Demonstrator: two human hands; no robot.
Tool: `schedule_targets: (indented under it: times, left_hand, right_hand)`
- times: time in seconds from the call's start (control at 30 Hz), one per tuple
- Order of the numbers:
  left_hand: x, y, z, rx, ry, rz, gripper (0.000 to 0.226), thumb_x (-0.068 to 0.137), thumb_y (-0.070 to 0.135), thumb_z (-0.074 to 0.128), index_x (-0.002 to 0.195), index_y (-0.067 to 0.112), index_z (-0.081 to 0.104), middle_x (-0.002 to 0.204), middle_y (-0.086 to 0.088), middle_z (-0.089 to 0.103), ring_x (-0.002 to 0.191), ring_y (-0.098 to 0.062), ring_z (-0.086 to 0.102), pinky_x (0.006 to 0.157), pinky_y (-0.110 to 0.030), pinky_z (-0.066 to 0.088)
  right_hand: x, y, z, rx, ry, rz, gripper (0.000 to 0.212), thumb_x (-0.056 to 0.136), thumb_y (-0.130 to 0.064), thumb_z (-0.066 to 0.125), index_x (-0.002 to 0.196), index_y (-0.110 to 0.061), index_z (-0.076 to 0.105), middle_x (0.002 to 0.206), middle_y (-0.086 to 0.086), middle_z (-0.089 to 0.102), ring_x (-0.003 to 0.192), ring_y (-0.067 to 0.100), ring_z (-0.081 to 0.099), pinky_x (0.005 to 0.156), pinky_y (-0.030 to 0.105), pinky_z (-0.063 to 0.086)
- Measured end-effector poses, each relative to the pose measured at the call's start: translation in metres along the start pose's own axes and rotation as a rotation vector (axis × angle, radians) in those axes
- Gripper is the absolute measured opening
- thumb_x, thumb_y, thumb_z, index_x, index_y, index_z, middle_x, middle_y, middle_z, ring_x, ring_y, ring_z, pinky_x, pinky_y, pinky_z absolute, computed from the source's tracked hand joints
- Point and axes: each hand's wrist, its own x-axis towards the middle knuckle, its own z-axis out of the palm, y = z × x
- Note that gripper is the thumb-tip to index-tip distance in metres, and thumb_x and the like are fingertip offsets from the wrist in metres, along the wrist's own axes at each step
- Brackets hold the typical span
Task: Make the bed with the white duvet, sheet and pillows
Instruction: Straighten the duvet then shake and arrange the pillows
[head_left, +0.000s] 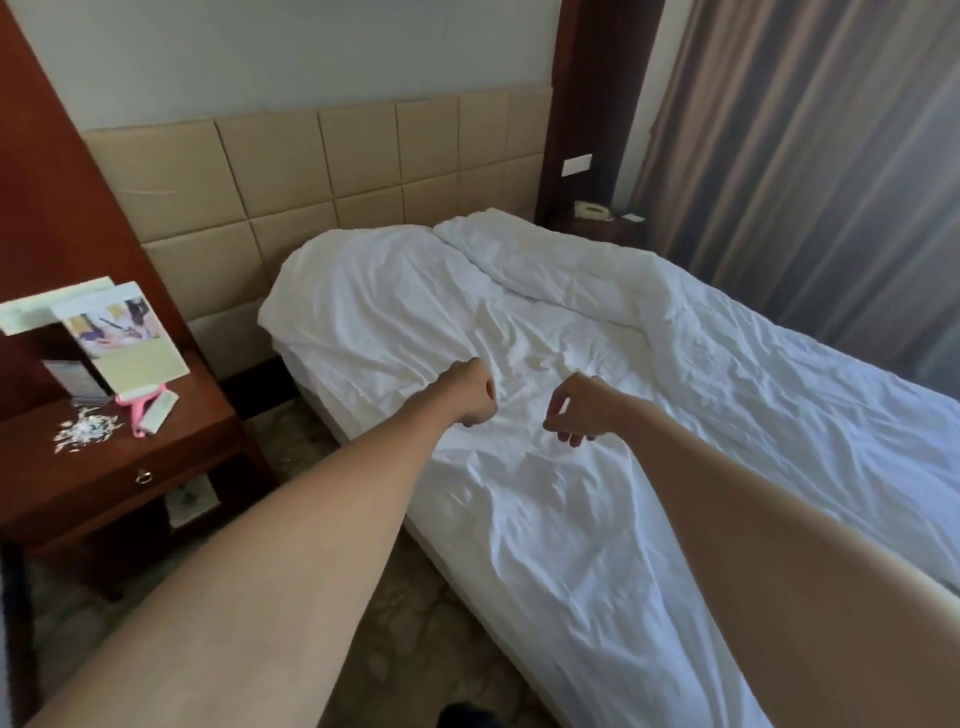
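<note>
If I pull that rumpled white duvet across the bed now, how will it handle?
The duvet is probably floppy: it lies in soft folds and creases, so it would sag rather than hold shape. Its puffy rolled edge suggests bulk, likely light for its size. Over the wrinkled sheet it may drag and bunch; pulling with both the left hand and right hand looks wiser.

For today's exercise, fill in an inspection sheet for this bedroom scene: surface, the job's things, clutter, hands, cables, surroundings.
Surface: single bed, tan padded headboard behind.
Job's things: wrinkled white sheet; crumpled white duvet bunched along far side; no pillow seen uncovered.
Clutter: brown wooden nightstand holds leaflets, pink-handled tool, scattered white scraps.
Hands: left hand fisted, right hand curled, both over the sheet; grip unclear.
Cables: nothing seen.
Surroundings: grey-brown curtain, cream telephone, wall switch plate.
</note>
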Motion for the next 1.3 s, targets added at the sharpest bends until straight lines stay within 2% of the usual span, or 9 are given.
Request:
schedule_targets:
  times: [0.2, 0.37, 0.53, 0.7, 0.83, 1.0, 1.07, 1.23, 1.3]
  left_hand:
    - [0.072, -0.065, -0.029, 0.015, -0.066, 0.011, 0.015, 0.086, 0.004, 0.052, 0.086, 0.006, 0.066, 0.091, -0.013, 0.067, 0.075, -0.025, 0.069, 0.061, -0.028, 0.052]
    - [0.161, -0.113, -0.065, 0.046, -0.094, 0.012, 0.015, 0.086, 0.005, 0.052, 0.08, 0.009, 0.065, 0.092, -0.014, 0.068, 0.079, -0.027, 0.07, 0.074, -0.035, 0.056]
    - [0.254, -0.139, -0.127, 0.099, -0.09, 0.015, 0.018, 0.083, 0.006, 0.052, 0.072, 0.015, 0.063, 0.09, -0.013, 0.068, 0.071, -0.025, 0.069, 0.067, -0.034, 0.057]
    - [0.342, -0.161, -0.162, 0.118, -0.122, 0.016, 0.011, 0.085, 0.009, 0.051, 0.082, 0.013, 0.061, 0.095, -0.013, 0.065, 0.075, -0.024, 0.069, 0.072, -0.037, 0.057]
    - [0.407, -0.168, -0.16, 0.166, -0.176, 0.026, 0.011, 0.084, 0.009, 0.05, 0.082, 0.013, 0.06, 0.092, -0.012, 0.067, 0.075, -0.023, 0.068, 0.077, -0.038, 0.058]
    - [0.48, -0.168, -0.137, 0.213, -0.295, 0.124, 0.011, 0.084, 0.012, 0.052, 0.089, 0.012, 0.062, 0.097, -0.013, 0.065, 0.079, -0.027, 0.067, 0.079, -0.041, 0.058]
    - [0.508, -0.166, -0.136, 0.218, -0.33, 0.173, 0.013, 0.084, 0.013, 0.052, 0.091, 0.011, 0.063, 0.097, -0.012, 0.065, 0.079, -0.027, 0.067, 0.079, -0.04, 0.058]
    - [0.594, -0.174, -0.156, 0.288, -0.325, 0.3, 0.02, 0.085, 0.009, 0.051, 0.104, 0.008, 0.057, 0.11, -0.013, 0.058, 0.098, -0.032, 0.06, 0.078, -0.038, 0.047]
    - [0.642, -0.192, -0.174, 0.293, -0.313, 0.323, 0.021, 0.087, 0.009, 0.05, 0.108, 0.008, 0.054, 0.115, -0.013, 0.055, 0.102, -0.034, 0.058, 0.077, -0.038, 0.044]
  right_hand:
    - [0.088, -0.044, 0.011, 0.015, -0.021, 0.057, 0.02, 0.093, -0.022, 0.063, 0.101, -0.005, 0.07, 0.085, 0.008, 0.076, 0.073, 0.019, 0.072, 0.06, 0.023, 0.055]
    - [0.194, -0.076, 0.003, 0.058, -0.023, 0.083, 0.019, 0.094, -0.021, 0.063, 0.103, -0.005, 0.068, 0.08, 0.005, 0.074, 0.067, 0.016, 0.07, 0.058, 0.022, 0.053]
    - [0.302, -0.119, -0.02, 0.109, -0.031, 0.079, 0.019, 0.094, -0.02, 0.062, 0.102, -0.004, 0.068, 0.089, 0.011, 0.076, 0.076, 0.022, 0.072, 0.066, 0.027, 0.056]
    - [0.388, -0.14, -0.043, 0.113, -0.033, 0.088, 0.019, 0.091, -0.02, 0.061, 0.097, -0.005, 0.07, 0.081, 0.006, 0.077, 0.081, 0.025, 0.074, 0.069, 0.029, 0.057]
    - [0.438, -0.128, -0.051, 0.18, -0.003, 0.172, 0.017, 0.093, -0.019, 0.06, 0.097, -0.005, 0.069, 0.083, 0.009, 0.076, 0.078, 0.024, 0.074, 0.057, 0.023, 0.053]
    - [0.488, -0.107, -0.049, 0.195, -0.001, 0.322, 0.019, 0.094, -0.02, 0.06, 0.098, -0.004, 0.071, 0.085, 0.008, 0.077, 0.081, 0.024, 0.074, 0.071, 0.031, 0.06]
    - [0.511, -0.108, -0.058, 0.209, 0.023, 0.355, 0.02, 0.094, -0.018, 0.059, 0.098, -0.002, 0.071, 0.085, 0.01, 0.077, 0.075, 0.022, 0.073, 0.067, 0.029, 0.058]
    - [0.588, -0.122, -0.081, 0.194, 0.116, 0.503, 0.019, 0.092, -0.014, 0.055, 0.094, -0.006, 0.071, 0.079, 0.006, 0.076, 0.066, 0.018, 0.07, 0.056, 0.024, 0.054]
    - [0.635, -0.144, -0.082, 0.236, 0.128, 0.543, 0.021, 0.091, -0.012, 0.052, 0.094, -0.005, 0.072, 0.08, 0.006, 0.076, 0.072, 0.021, 0.072, 0.063, 0.029, 0.059]
